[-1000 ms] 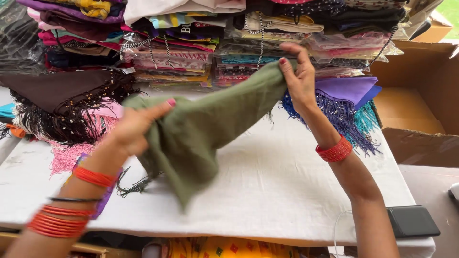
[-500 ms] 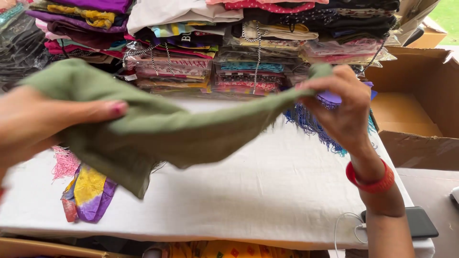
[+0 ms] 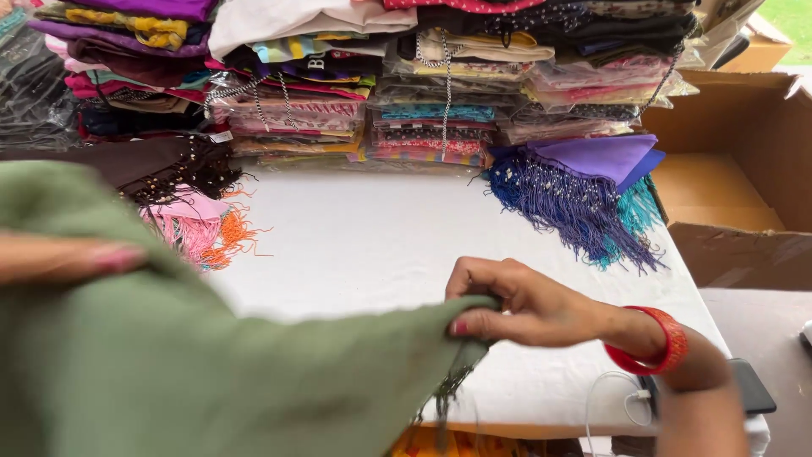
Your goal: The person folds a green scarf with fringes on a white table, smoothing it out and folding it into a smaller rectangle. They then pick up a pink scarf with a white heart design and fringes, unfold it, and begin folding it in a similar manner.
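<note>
An olive-green cloth (image 3: 211, 372) is held stretched across the lower left and lower middle of the frame, raised above the white table (image 3: 381, 245). One corner is pinched between thumb and fingers of the right hand (image 3: 524, 309) at lower centre, with a dark fringe seen hanging below the grip; the other end is gripped by the left hand (image 3: 59, 258) at the left edge, where blurred fingers are pressed onto the fabric. The cloth is judged to be spread out but not yet folded or laid down; no crease is seen in it, so most of the folding appears to be left. A broad bare stretch of table is offered in the middle of the frame. It is bounded at the top by stacked folded garments (image 3: 381, 76), at upper left by a pink and orange fringed piece (image 3: 203, 233), and at right by a purple fringed shawl (image 3: 584, 182). The table's right edge is met by a cardboard box (image 3: 744, 169), and a dark phone (image 3: 753, 385) with a white cable (image 3: 605, 393) lies at the lower right corner.
</note>
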